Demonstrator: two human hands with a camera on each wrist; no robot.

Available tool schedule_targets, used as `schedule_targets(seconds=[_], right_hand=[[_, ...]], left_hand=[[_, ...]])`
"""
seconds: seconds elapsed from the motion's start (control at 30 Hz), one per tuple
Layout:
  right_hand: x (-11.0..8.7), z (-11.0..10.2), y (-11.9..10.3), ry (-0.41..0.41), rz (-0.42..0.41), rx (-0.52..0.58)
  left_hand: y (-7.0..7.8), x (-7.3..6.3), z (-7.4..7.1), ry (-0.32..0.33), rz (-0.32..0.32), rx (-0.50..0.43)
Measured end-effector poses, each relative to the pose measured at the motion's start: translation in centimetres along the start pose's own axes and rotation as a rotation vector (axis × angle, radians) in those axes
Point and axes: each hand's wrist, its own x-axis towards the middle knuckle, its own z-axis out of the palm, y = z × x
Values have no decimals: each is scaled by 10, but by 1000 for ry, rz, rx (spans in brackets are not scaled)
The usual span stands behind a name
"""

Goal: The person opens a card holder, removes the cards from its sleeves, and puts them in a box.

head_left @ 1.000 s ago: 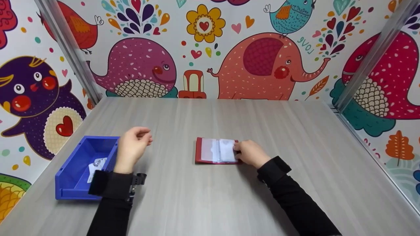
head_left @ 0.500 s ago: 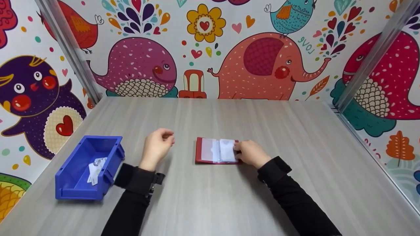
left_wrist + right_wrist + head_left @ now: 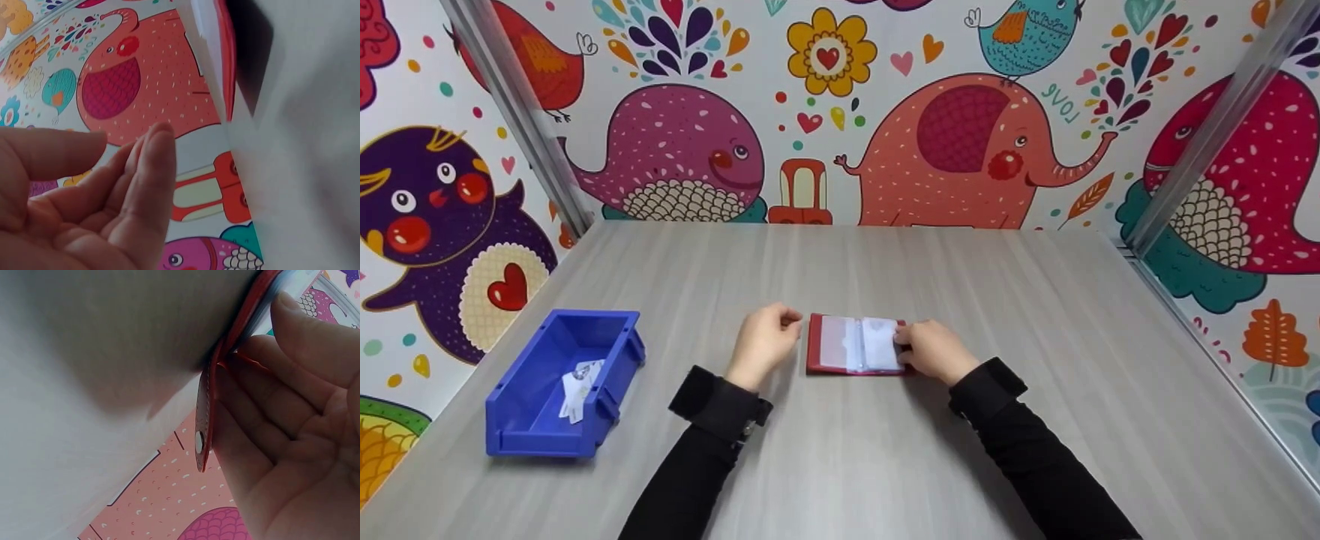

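A red card holder lies spread open on the table, with clear plastic sleeves inside. My right hand pinches its right edge, thumb on the sleeves and fingers behind the cover. The right wrist view shows its strap with a metal snap, sticking out beside those fingers. Just left of the card holder hovers my left hand, empty. In the left wrist view its thumb and fingers are apart and loosely bent, near the holder's red edge.
On the left of the table stands a blue plastic bin, and white cards lie in it. Walls with cartoon animals border the table at the back and sides.
My left hand has moved right, from beside the blue bin to the left side of the card holder. The right hand and the card holder have stayed in place.
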Motion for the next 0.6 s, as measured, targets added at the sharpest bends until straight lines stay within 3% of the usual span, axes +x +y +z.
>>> schedule_targets(seconds=[0.27, 0.6], right_hand=[[0, 0, 0, -2, 6, 9], [0, 0, 2, 8, -40, -3]], left_hand=[[4, 2, 19, -58, 9, 72], [3, 2, 30, -61, 38, 178]])
